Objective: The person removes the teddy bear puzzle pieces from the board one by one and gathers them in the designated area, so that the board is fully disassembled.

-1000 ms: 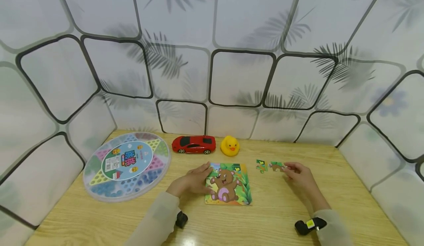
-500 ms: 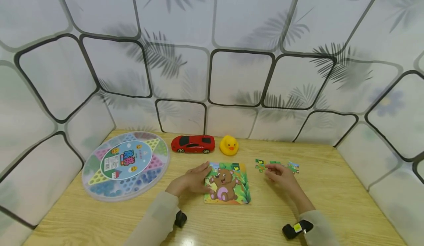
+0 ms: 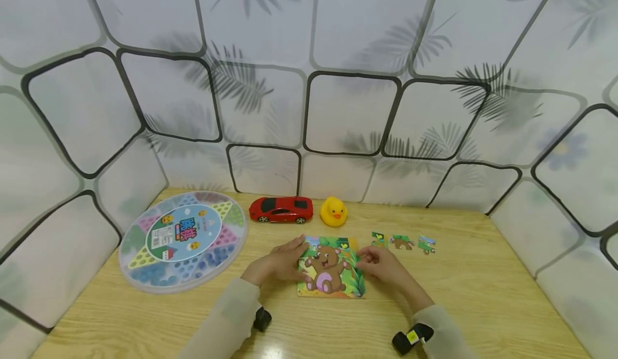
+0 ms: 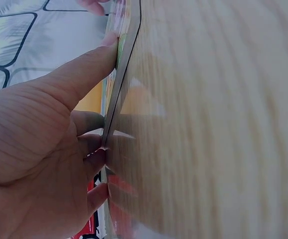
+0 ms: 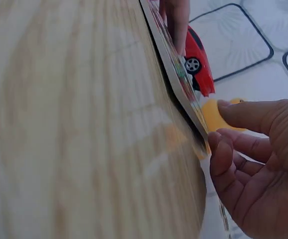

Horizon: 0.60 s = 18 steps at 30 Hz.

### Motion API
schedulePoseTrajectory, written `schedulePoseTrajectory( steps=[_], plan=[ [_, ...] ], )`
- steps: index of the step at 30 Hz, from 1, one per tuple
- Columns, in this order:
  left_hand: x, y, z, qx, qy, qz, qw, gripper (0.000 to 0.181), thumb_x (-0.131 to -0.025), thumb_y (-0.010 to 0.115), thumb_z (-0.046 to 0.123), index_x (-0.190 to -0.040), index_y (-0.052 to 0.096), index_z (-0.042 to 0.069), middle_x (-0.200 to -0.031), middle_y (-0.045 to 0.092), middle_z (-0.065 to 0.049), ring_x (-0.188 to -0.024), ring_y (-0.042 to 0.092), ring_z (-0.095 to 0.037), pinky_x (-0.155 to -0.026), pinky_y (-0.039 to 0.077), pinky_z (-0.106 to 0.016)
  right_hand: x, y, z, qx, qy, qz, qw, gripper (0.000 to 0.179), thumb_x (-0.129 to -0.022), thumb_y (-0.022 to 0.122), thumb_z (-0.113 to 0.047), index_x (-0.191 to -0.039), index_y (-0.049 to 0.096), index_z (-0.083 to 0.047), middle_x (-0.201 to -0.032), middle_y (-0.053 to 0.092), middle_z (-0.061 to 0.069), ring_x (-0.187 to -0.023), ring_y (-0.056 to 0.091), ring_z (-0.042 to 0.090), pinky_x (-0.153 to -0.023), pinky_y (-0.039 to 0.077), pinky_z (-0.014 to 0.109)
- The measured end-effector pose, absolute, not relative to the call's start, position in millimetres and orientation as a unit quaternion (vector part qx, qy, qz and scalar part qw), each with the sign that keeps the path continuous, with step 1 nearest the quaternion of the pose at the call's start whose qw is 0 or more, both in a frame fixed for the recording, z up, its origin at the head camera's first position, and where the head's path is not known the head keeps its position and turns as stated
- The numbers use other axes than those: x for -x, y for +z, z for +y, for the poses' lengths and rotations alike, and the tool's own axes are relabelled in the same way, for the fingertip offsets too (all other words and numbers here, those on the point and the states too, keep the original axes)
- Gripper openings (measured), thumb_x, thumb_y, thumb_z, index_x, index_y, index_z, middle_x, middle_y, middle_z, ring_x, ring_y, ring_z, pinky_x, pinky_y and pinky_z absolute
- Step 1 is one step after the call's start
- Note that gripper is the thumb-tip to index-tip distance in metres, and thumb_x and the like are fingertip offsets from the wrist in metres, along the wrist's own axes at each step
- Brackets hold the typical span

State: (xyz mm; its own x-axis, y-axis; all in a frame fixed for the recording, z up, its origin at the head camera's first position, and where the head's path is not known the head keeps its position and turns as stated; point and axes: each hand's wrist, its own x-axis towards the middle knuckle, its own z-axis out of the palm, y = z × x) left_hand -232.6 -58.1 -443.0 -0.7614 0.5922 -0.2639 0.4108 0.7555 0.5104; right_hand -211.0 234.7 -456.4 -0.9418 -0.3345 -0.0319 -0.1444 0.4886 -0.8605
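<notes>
A square bear jigsaw puzzle (image 3: 329, 268) lies flat on the table in front of me. My left hand (image 3: 286, 262) rests at its left edge; in the left wrist view the thumb (image 4: 96, 62) lies on the board's face, with the other fingers along the edge. My right hand (image 3: 383, 266) is at the puzzle's upper right edge, fingers loosely bent. In the right wrist view its thumb (image 5: 251, 115) stands apart from the index finger, both right by the board's corner. Beyond that hand lie three loose puzzle pieces (image 3: 402, 242) in a row.
A red toy car (image 3: 281, 210) and a yellow rubber duck (image 3: 333, 212) stand behind the puzzle near the wall. To the left lies a round Chinese checkers set (image 3: 185, 241) with a clear rim. Patterned fabric walls (image 3: 352, 112) enclose the wooden table (image 3: 483, 294).
My right hand has left the rightmost loose piece, passed over the others and come left to the puzzle's edge. All three loose pieces now show. The left hand stays put.
</notes>
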Motion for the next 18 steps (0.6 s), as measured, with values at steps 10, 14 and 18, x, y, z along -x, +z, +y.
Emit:
schedulePoseTrajectory(
  steps=[10,14,18],
  plan=[
    [232,-444,-57,-0.280,0.224,0.913,0.191,0.087,-0.083,0.070,0.042,-0.148,0.027,0.003,-0.158,0.010,-0.014,-0.144,0.011,-0.029,-0.112,0.016,-0.051,211,-459,224,0.124,-0.416,0.898,0.075,0.030,-0.082,0.074,-0.013,-0.106,0.060,0.000,-0.067,0.046,-0.001,-0.055,0.039,0.008,-0.050,0.033,0.020],
    [232,-445,-58,-0.280,0.229,0.913,0.188,0.086,-0.083,0.070,0.041,-0.148,0.029,0.003,-0.157,0.011,-0.015,-0.144,0.013,-0.030,-0.112,0.017,-0.051,212,-458,220,0.112,-0.406,0.903,0.079,0.030,-0.081,0.075,-0.012,-0.105,0.061,-0.001,-0.066,0.045,-0.001,-0.055,0.039,0.009,-0.050,0.033,0.020],
    [233,-448,-58,-0.282,0.239,0.911,0.183,0.082,-0.083,0.071,0.039,-0.146,0.033,0.003,-0.157,0.012,-0.016,-0.143,0.014,-0.031,-0.112,0.018,-0.051,212,-457,218,0.108,-0.410,0.901,0.088,0.032,-0.081,0.075,-0.012,-0.107,0.060,0.000,-0.066,0.045,-0.001,-0.055,0.039,0.011,-0.050,0.032,0.021]
  ],
)
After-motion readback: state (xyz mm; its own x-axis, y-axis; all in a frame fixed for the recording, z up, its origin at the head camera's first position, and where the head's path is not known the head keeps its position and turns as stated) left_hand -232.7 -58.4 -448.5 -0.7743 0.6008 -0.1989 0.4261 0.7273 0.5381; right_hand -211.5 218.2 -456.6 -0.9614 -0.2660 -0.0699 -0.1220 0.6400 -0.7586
